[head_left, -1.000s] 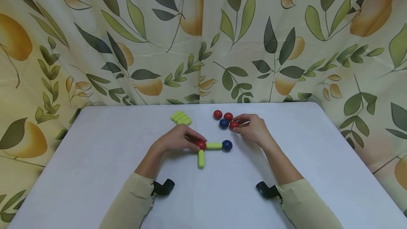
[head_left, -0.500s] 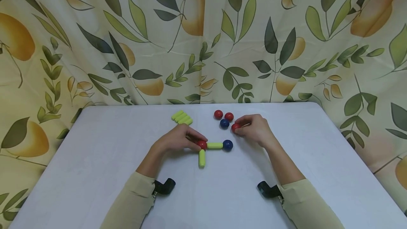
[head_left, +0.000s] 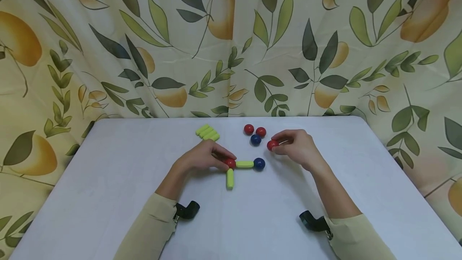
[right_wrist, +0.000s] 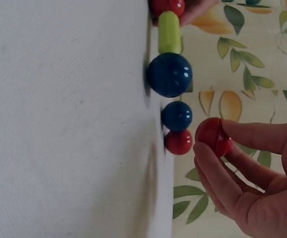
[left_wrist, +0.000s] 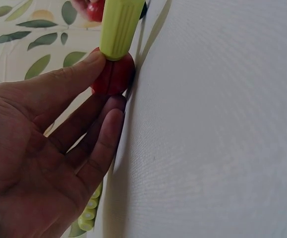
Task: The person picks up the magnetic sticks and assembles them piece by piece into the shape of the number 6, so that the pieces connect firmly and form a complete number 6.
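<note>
My left hand (head_left: 203, 156) pinches a red ball (head_left: 230, 163) between thumb and fingers. From that ball one yellow-green ribbed stick (head_left: 244, 164) runs right to a blue ball (head_left: 259, 164), and a second yellow-green stick (head_left: 229, 179) points toward me. In the left wrist view the near stick (left_wrist: 119, 29) meets the red ball (left_wrist: 112, 74) at the thumb tip. My right hand (head_left: 298, 148) pinches another red ball (head_left: 272, 145), which the right wrist view shows lifted off the white surface, a seam line around it.
Two red balls (head_left: 248, 129) and one blue ball (head_left: 256, 140) sit grouped at the back of the white table (head_left: 126, 171). Left of them lie several yellow-green sticks (head_left: 207, 132) side by side. A leaf-and-fruit patterned curtain (head_left: 252, 51) hangs behind the table's far edge.
My right hand has taken a red ball away from the back group, moving it slightly right and toward me. The left hand keeps its hold on the joined piece.
</note>
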`<state>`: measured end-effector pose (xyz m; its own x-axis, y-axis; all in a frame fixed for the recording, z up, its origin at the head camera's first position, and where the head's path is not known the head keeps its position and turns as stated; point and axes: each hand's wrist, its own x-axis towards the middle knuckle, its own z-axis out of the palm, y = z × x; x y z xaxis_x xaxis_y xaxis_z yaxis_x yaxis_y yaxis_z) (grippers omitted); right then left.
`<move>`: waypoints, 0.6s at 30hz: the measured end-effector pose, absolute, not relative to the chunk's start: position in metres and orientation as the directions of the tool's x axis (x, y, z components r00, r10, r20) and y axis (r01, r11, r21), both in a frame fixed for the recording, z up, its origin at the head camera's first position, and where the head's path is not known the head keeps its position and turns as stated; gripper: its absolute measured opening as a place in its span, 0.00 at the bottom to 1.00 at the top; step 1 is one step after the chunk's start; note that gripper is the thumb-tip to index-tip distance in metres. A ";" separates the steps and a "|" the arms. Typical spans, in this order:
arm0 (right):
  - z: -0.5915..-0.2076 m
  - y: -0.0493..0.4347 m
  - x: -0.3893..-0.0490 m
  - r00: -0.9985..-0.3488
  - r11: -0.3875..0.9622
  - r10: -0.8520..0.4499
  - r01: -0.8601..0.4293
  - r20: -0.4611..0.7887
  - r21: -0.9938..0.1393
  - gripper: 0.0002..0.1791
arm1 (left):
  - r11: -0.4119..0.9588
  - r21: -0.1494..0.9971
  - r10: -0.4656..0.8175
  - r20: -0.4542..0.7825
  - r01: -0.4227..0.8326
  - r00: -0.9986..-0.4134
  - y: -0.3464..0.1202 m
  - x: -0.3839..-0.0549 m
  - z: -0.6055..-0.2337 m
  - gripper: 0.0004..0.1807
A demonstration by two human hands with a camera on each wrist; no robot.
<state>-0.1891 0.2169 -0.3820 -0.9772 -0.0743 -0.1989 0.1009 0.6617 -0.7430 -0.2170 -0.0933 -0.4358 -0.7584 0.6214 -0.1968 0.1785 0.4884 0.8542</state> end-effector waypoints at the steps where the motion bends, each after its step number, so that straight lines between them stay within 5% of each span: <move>1: -0.380 0.217 -0.187 -0.977 0.659 -0.083 0.092 -0.194 -0.746 0.20 | 0.489 0.854 0.622 -0.198 0.177 -0.758 -0.093 -0.217 -0.436 0.18; 18: -0.374 0.200 -0.154 -0.940 0.596 -0.299 -0.051 -0.163 -0.801 0.15 | 0.477 0.854 0.640 -0.175 0.208 -0.748 -0.095 -0.217 -0.435 0.18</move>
<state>-0.1541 0.2000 -0.3737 -0.9403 -0.2990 -0.1625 -0.0509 0.5959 -0.8015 -0.2170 -0.0946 -0.4347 -0.7483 0.6398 -0.1753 0.2076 0.4769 0.8541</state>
